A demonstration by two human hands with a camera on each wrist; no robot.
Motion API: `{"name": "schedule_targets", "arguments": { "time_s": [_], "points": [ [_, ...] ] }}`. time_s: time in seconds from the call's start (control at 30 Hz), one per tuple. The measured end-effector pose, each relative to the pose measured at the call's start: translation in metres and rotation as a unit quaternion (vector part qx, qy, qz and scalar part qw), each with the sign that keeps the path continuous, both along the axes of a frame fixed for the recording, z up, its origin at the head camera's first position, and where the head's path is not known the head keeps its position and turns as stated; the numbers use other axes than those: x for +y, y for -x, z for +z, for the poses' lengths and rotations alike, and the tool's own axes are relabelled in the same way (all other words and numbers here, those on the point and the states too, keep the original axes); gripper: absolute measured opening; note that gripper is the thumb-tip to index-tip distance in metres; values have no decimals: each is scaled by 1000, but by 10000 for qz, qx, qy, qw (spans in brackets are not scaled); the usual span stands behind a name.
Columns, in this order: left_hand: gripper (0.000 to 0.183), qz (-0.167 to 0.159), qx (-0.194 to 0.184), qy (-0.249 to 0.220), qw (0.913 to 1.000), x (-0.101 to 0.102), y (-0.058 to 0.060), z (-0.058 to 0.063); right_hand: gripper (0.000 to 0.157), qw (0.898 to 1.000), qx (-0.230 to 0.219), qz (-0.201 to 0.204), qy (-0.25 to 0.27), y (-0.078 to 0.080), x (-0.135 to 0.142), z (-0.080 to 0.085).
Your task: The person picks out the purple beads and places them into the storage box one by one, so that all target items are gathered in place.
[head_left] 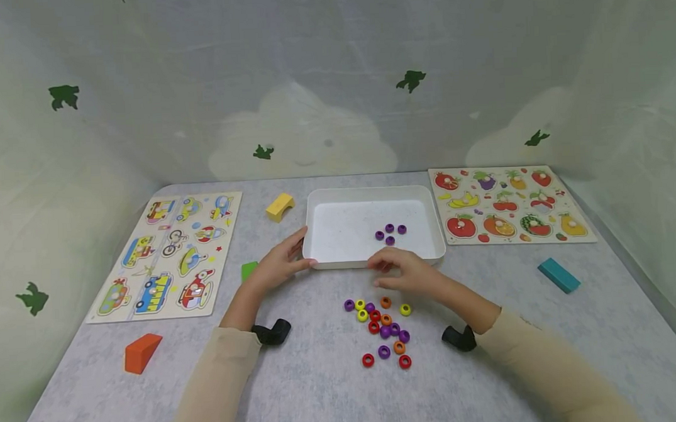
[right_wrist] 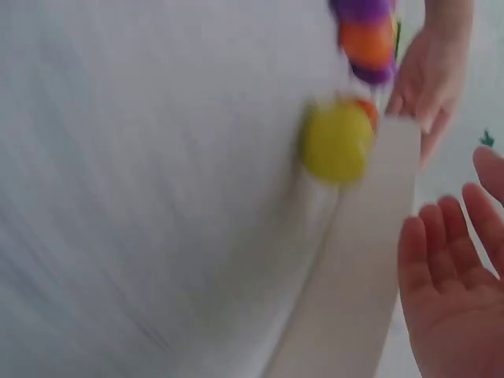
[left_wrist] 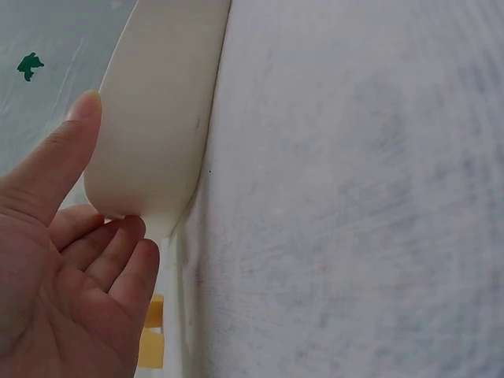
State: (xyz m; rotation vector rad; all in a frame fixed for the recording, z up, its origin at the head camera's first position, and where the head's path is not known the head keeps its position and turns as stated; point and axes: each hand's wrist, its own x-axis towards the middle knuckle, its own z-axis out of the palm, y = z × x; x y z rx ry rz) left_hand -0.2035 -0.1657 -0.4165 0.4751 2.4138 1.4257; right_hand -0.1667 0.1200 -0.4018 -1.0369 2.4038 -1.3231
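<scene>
A white tray (head_left: 340,265) stands on the grey-blue cloth, with several purple beads (head_left: 390,228) in its right half. My left hand (head_left: 278,264) grips the tray's near left corner; in the left wrist view the thumb (left_wrist: 83,114) lies at the rim and the fingers against the end wall. Over the tray's near edge hovers my right hand (head_left: 403,271), fingers loosely bent and holding nothing. Its bare palm (right_wrist: 465,323) shows in the right wrist view. Between my forearms lie several loose beads: purple, yellow (head_left: 405,309), orange (head_left: 399,347) and red (head_left: 368,360).
A vehicle puzzle board (head_left: 170,256) lies on the left, a fruit puzzle board (head_left: 510,206) at the back right. Around them are a yellow arch block (head_left: 280,207), a partly covered green block (head_left: 248,269), an orange block (head_left: 143,353) and a teal block (head_left: 558,275).
</scene>
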Motion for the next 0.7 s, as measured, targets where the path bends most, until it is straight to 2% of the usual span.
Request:
{"name": "schedule_targets", "arguments": {
  "time_s": [0.13,0.2,0.43,0.7],
  "points": [
    [83,-8,20,30,10000,0,-1,0,26,9964,-698,358,-318,-11,-4,-9],
    [82,1,28,49,10000,-1,-1,0,21,9943,-843,441,-488,-13,-6,-14],
    [83,-13,26,1,10000,-1,0,-2,12,9907,-824,781,-746,-15,-11,-22],
    [82,19,18,17,10000,0,1,-4,13,9891,-855,564,-1056,-16,-12,-17]
  ]
}}
